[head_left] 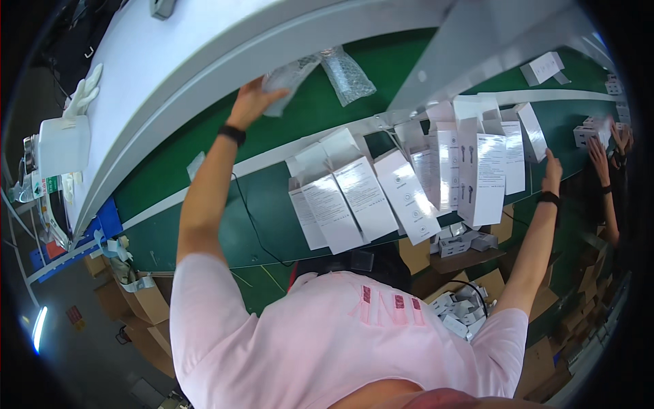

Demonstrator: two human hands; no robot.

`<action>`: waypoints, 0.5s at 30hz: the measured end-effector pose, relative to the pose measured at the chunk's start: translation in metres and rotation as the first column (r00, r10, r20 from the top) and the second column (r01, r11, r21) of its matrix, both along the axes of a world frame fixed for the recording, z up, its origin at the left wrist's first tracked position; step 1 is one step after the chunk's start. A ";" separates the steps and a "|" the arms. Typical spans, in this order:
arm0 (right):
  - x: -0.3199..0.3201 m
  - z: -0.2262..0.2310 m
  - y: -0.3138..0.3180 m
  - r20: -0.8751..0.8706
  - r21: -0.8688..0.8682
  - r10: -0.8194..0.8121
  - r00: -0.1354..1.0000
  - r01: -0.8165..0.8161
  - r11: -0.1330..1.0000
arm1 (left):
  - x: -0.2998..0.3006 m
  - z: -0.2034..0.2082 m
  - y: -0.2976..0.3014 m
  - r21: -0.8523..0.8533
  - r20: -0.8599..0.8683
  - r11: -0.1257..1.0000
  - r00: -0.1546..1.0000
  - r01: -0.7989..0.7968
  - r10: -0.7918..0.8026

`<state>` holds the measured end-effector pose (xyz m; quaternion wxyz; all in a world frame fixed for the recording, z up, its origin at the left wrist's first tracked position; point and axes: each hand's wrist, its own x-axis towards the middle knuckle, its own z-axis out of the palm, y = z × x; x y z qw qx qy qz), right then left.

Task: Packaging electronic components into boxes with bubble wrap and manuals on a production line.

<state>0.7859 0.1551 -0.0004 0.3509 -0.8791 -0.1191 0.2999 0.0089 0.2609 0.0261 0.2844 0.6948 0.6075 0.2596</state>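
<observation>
At the far left of the bench, my left hand (253, 103) reaches under the raised shelf. Its fingers and thumb are closed on a clear bubble-wrap bag (293, 78). A second bubble-wrap bag (347, 73) lies just to the right of it on the green surface. Far off to the right, my right hand (553, 176) has its fingertips on the lower corner of a tilted white box (532, 133), and its thumb is hard to make out. Several tall white printed boxes (366, 198) stand in a leaning row between my hands, some with their top flaps raised.
A white shelf (225, 58) curves over the bench's far side. A black cable (248, 211) crosses the green bench. Small boxes fill an open carton (490, 283) by my right arm. Another person's hands (599, 160) work beside small boxes at the far right.
</observation>
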 end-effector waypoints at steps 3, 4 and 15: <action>-0.086 0.076 -0.018 0.513 0.226 0.244 0.823 -0.403 0.887 | 0.020 0.086 -0.079 -0.140 0.274 0.990 0.961 -0.012 0.050; -0.163 0.135 -0.010 0.638 0.389 0.274 0.720 -0.609 0.691 | 0.029 0.097 -0.091 0.012 0.287 0.999 0.957 0.050 -0.052; -0.509 0.244 -0.067 0.816 0.360 0.556 0.158 -0.891 -0.276 | 0.042 0.135 -0.152 0.132 0.618 0.981 0.762 0.140 -0.192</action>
